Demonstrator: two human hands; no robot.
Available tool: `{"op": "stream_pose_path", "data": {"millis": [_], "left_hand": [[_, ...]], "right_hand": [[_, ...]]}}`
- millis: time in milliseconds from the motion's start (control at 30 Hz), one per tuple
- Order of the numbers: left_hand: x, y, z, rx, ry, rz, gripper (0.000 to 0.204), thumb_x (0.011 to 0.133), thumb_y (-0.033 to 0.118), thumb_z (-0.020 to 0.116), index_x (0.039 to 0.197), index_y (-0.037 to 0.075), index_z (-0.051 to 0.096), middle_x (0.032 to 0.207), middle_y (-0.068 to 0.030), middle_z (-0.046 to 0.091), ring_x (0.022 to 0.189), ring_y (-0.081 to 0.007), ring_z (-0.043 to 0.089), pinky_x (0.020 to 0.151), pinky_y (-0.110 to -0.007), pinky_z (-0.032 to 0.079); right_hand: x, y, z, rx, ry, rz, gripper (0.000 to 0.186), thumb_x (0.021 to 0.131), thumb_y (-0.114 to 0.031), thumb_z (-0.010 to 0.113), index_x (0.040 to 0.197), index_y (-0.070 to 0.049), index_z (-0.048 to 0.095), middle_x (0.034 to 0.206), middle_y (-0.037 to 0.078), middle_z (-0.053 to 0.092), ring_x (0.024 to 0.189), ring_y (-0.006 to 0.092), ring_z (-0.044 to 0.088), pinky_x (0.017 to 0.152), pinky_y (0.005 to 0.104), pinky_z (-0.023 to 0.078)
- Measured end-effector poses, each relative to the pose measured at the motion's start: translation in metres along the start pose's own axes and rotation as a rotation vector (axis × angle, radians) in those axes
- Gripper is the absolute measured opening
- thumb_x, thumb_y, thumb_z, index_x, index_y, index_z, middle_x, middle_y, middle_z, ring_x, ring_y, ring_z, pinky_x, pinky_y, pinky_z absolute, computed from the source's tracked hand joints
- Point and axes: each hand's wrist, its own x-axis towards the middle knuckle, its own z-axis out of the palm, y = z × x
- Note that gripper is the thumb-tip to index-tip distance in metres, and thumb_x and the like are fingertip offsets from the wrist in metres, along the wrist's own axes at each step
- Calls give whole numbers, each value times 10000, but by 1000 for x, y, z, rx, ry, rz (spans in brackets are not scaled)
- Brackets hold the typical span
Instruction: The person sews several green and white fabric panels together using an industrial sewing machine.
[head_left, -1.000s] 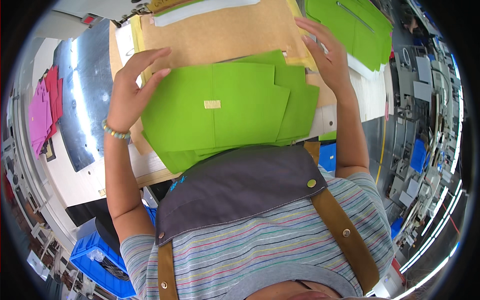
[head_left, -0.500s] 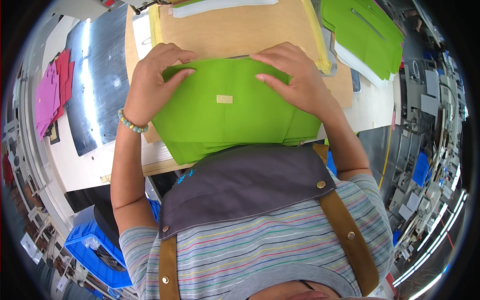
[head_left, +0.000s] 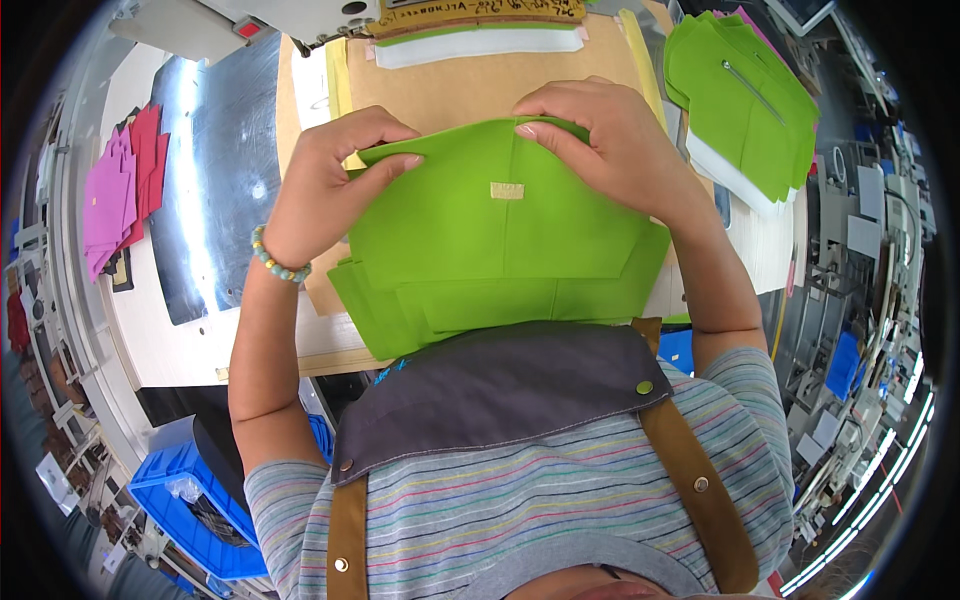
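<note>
A green fabric panel (head_left: 470, 235) with a small cream label patch (head_left: 507, 191) and a seam down its middle spans the space between my hands. My left hand (head_left: 355, 165) pinches its upper left edge between thumb and fingers. Near the top middle, my right hand (head_left: 600, 140) grips the same edge, thumb in front. Along that edge the fabric looks folded over or layered. More green pieces (head_left: 500, 302) lie under the panel, against the dark apron (head_left: 500, 390) at my front.
A brown board (head_left: 460, 95) edged with yellow tape lies beyond my hands, below a machine part (head_left: 345, 15). Left are a shiny metal plate (head_left: 215, 190) and pink and red pieces (head_left: 110, 190). Green zippered pieces (head_left: 740, 110) lie right. A blue crate (head_left: 190, 490) stands lower left.
The panel's upper edge is now pinched and lifted, and my right hand sits nearer its middle seam. More of the green pieces underneath shows. The whole view has shifted slightly.
</note>
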Motion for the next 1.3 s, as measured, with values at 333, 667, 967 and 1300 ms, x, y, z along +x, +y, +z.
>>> {"op": "stream_pose_path", "data": {"millis": [333, 667, 967, 1300], "left_hand": [[20, -43, 17, -210, 156, -199, 280, 898, -23, 730, 1177, -7, 712, 968, -79, 725, 830, -164, 675, 800, -276, 552], [46, -71, 22, 513, 413, 171, 382, 879, -78, 707, 1243, 34, 683, 1253, -100, 660, 902, -252, 702, 807, -340, 600], [63, -73, 9, 658, 430, 346, 287, 827, -107, 648, 1082, -25, 751, 1153, -84, 756, 936, -274, 693, 837, -363, 592], [71, -88, 6, 634, 424, 237, 351, 826, -133, 628, 1131, -15, 756, 1224, -71, 754, 991, -282, 676, 891, -374, 574]], "right_hand": [[25, 41, 7, 11, -56, 74, 202, 1006, -201, 651, 991, 0, 666, 914, 163, 673, 855, 367, 652, 777, 421, 518], [55, 94, 27, -139, 119, 90, 166, 962, -207, 677, 1012, -61, 736, 985, 121, 681, 892, 361, 667, 785, 464, 527], [71, 93, 1, -159, 126, -44, 224, 951, -77, 642, 1134, -75, 772, 990, 121, 666, 931, 338, 662, 813, 452, 524], [89, 122, 20, -330, 177, -199, 210, 947, -98, 650, 1094, -100, 801, 1007, 88, 693, 938, 317, 660, 844, 441, 535]]}}
